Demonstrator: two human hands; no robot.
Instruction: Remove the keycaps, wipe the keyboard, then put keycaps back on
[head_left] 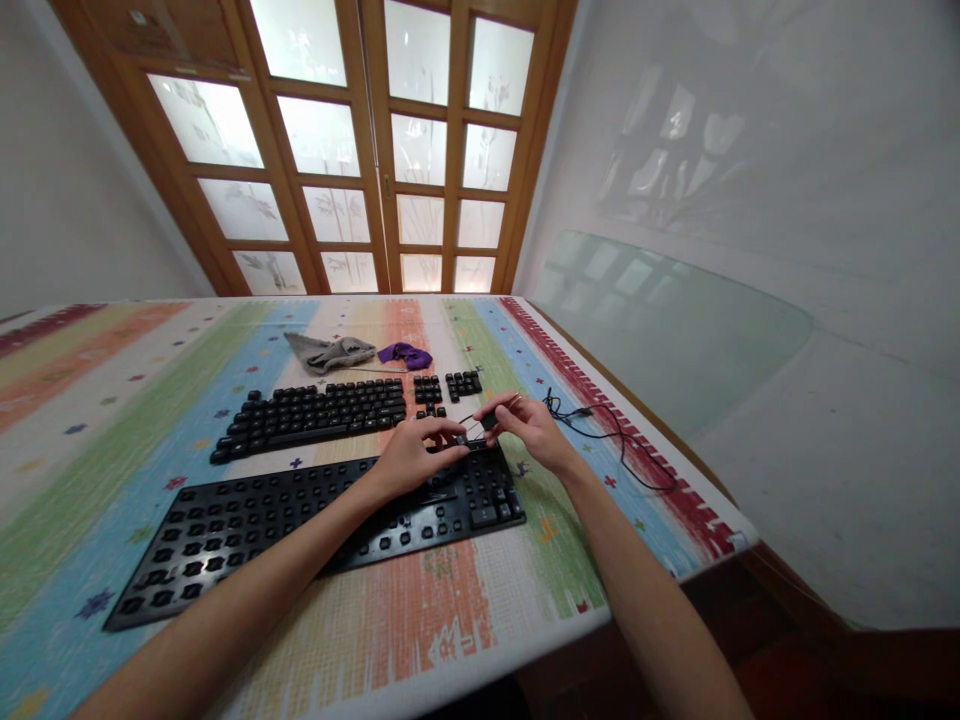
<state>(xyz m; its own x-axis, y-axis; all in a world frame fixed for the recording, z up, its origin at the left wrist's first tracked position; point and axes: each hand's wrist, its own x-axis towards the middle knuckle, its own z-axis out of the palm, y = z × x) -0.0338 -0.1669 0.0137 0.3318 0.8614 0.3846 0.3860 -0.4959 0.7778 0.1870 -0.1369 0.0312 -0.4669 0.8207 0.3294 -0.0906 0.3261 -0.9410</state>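
the right grip [525, 428] is closed to a narrow pinch, thumb against fingers, with hold of a small dark piece [489, 421] from which thin pale wires [475, 430] reach across toward the left grip [421, 452]. the left grip is curved, its thumb and fingers a little apart just beside those wires; whether it has hold of anything between the fingertips is too small to tell. directly beneath both grips lies the black keyboard [285, 500], running out to the left under the left forearm, most of its key positions bare of caps. a few caps [491, 510] sit on its corner nearest the person, below the right grip. beyond the left grip and to its left, a large block of loose black keycaps [322, 412] is laid out in rows, and two smaller groups stand just past the fingertips of both grips. farther beyond the left grip lie a grey cloth [330, 352] and, near it, a purple cloth [406, 355]. to the right of the right grip, and apart from it, a thin black cable [619, 435] lies in loose loops. all of this rests on the worktop [420, 630], which is covered in a striped, patterned cloth and spreads out on both sides of the grips.
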